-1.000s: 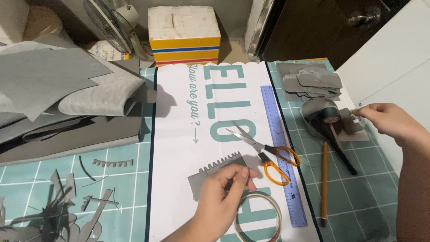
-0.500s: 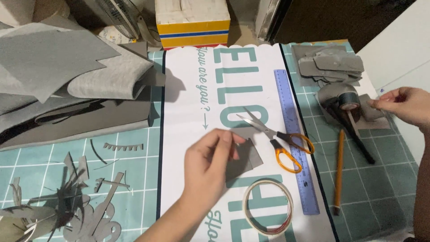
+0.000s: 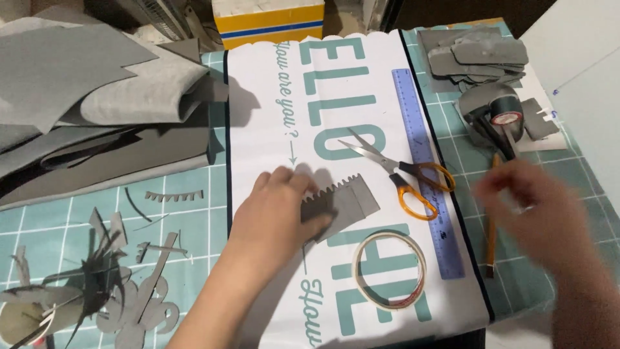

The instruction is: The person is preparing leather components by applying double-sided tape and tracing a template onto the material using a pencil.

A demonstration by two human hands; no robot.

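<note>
My left hand presses down on a small grey paper piece with a zigzag top edge, which lies on a white sheet with teal lettering. My right hand is blurred in motion above the right part of the mat, beside a pencil; I cannot tell whether it holds anything. Orange-handled scissors lie open just right of the grey piece. A ring of clear tape rests below it. A blue ruler runs along the sheet's right edge.
Stacked grey sheets fill the upper left of the teal cutting mat. Grey scraps litter the lower left. Cut grey shapes and a black tape roll sit at upper right. A yellow-striped box stands at the back.
My right hand has swung from the black tape roll down and left over the mat. My left hand shifted left and pressed the zigzag piece flat. The camera view moved.
</note>
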